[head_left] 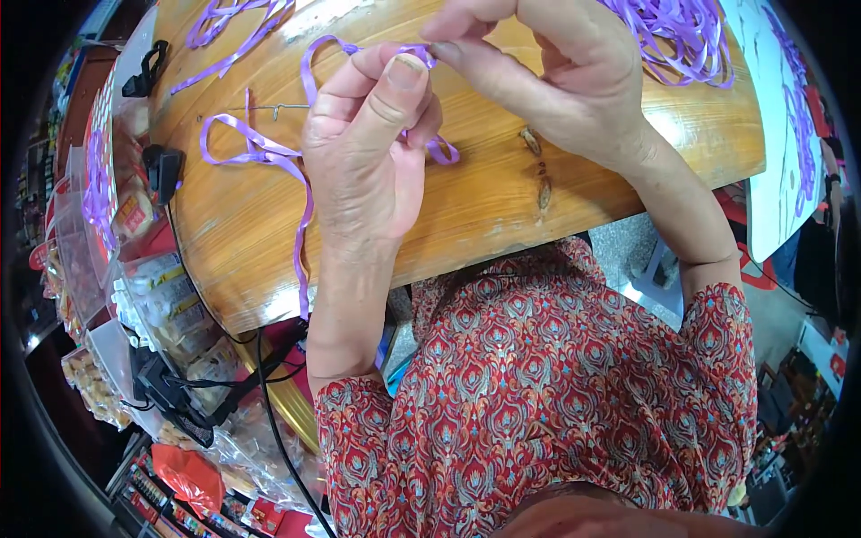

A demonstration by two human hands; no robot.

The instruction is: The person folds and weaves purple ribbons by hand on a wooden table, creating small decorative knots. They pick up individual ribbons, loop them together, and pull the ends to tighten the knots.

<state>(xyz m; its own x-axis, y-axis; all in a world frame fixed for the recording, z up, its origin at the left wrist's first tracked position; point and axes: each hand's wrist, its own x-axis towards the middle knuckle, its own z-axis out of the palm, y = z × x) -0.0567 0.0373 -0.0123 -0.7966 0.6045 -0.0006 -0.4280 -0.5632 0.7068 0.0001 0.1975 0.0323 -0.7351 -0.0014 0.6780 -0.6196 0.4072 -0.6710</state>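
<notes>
Above the wooden table (pixel 242 242), my left hand (pixel 363 152) pinches a narrow purple ribbon (pixel 294 169) between thumb and fingers. One loop of it lies to the left of this hand, and a strand hangs down past the table's near edge. My right hand (pixel 574 85) meets the left one at the ribbon, its thumb and forefinger closed at the small folded bit; the exact grip there is partly hidden. Left of my left hand, a thin metal wire hook (pixel 276 109) lies on the wood.
A heap of purple ribbon (pixel 682 40) lies at the far right, and more loops (pixel 211 27) at the far left. Black clips (pixel 163 170) sit on the table's left edge. Bagged goods (pixel 166 296) and a black cable (pixel 269 403) are at left; a white board (pixel 776 170) stands at right.
</notes>
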